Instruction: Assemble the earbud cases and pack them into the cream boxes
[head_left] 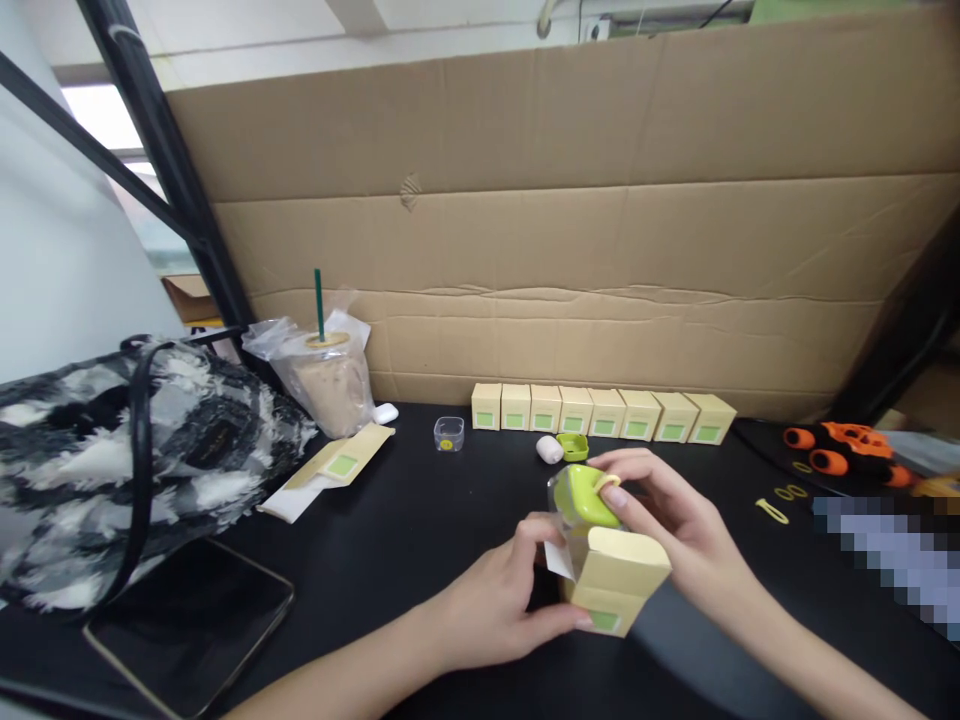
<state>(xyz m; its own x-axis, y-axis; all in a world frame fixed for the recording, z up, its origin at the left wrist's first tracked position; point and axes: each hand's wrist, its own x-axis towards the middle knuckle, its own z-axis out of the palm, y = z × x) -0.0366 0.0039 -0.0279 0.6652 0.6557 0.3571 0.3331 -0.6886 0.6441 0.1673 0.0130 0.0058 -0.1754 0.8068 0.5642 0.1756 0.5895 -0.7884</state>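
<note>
My left hand [504, 600] is closed around a small pale-yellow cardboard box [624, 580] with a green label and its top flap open. My right hand [671, 505] grips a small rounded container with a bright green lid and a yellow loop [585, 494], its fingertips at the loop. The container is at the box's open top; how much of it is inside, I cannot tell. A white flap of the box stands beside my left fingers. Just beyond lie a white rounded piece [549, 450] and an open green square piece [573, 447].
Several similar closed boxes [575, 410] stand in a row before the cardboard backing [525, 240]. Left of them are a clear square cup [449, 435], a flattened carton [341, 467], a bagged drink [330, 385], a handbag [202, 440] and a tablet [191, 625]. Yellow bands [772, 511] and an orange toy car [847, 450] lie right.
</note>
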